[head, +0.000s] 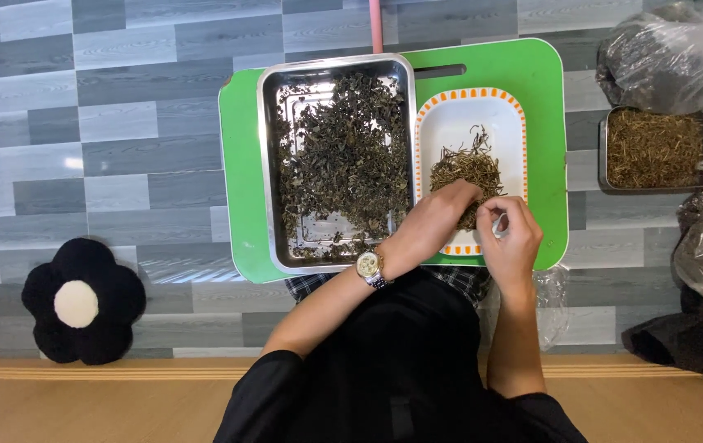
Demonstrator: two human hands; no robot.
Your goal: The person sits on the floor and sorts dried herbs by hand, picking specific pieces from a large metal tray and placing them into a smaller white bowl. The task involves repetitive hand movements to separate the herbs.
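Dark dried leaves [343, 156] fill the steel tray [268, 164]. My left hand [438, 217] rests curled over the stem pile [466, 168] on the white dish [466, 115]; whether its grip pinches anything, I cannot tell. My right hand [511, 234] pinches something small; I should keep picking lightly, over the dish.

Black flower-shaped cushion [82, 301] on grey plank floor [122, 123], small metal tray of dried stems [655, 149], clear plastic bags [667, 61].
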